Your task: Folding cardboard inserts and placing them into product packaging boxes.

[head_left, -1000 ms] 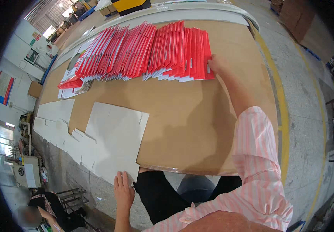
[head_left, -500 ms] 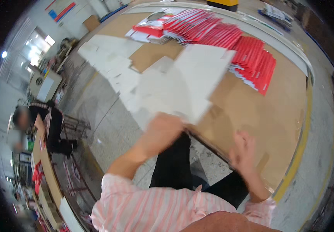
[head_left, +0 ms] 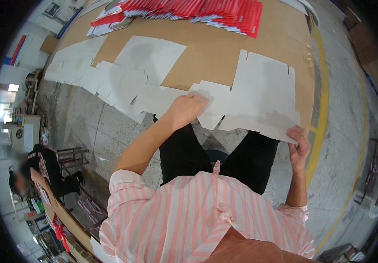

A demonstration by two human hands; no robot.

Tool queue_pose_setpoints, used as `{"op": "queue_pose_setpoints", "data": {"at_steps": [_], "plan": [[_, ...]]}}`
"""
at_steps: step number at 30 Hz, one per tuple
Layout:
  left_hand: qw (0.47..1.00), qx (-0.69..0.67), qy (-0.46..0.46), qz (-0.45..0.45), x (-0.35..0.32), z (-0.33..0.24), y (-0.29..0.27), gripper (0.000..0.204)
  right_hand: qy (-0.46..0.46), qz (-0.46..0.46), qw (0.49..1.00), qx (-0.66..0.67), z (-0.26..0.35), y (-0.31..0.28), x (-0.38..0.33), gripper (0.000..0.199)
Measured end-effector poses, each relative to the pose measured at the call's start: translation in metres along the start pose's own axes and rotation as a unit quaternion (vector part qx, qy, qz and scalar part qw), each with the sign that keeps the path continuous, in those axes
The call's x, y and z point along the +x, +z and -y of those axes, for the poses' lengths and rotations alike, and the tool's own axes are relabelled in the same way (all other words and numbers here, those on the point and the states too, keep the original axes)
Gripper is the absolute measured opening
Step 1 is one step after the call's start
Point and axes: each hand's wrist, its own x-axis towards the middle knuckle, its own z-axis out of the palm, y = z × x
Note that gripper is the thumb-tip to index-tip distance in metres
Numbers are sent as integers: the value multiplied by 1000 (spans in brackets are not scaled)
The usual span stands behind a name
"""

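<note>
A flat white die-cut cardboard box blank (head_left: 265,87), with slots and notched flaps, lies at the near edge of the brown-topped table and juts out over my lap. My right hand (head_left: 300,142) pinches its near right corner, thumb and fingers closed on the edge. At the blank's left flap, my left hand (head_left: 185,108) has its fingers bent and held together on the cardboard; their tips are partly hidden. More white blanks (head_left: 123,90) overlap one another to the left of my left hand.
Rows of overlapping red-and-white printed packets (head_left: 228,15) lie along the far side of the table (head_left: 211,57). A yellow line (head_left: 322,114) runs along the floor at right. Off to the left, a person (head_left: 51,168) sits at another long table (head_left: 75,215).
A white blank now lies before me where bare brown board showed. My right hand has come from an empty, raised position onto its corner. The view has shifted, so the packets appear higher.
</note>
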Motion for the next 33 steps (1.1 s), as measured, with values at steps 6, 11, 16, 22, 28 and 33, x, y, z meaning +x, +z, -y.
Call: {"op": "queue_pose_setpoints", "data": {"at_steps": [6, 11, 16, 22, 28, 33], "plan": [[988, -120, 100, -18, 20, -17, 27, 43, 49, -29, 996, -68, -6, -38, 6, 32], [981, -144, 85, -94, 34, -31, 36, 18, 49, -11, 994, -96, -10, -55, 24, 30], [964, -264, 2, -8, 63, -19, 35, 18, 28, 20, 984, -174, 24, -57, 54, 28], [954, -291, 63, -36, 71, -28, 51, 17, -212, 69, 914, -339, 107, -1, 123, 28], [957, -261, 81, -100, 63, -42, 54, 19, -298, 135, 855, -401, 133, 42, 138, 18], [959, -232, 34, -158, 59, -59, 57, 19, -251, 203, 859, -398, 140, 44, 132, 42]]}}
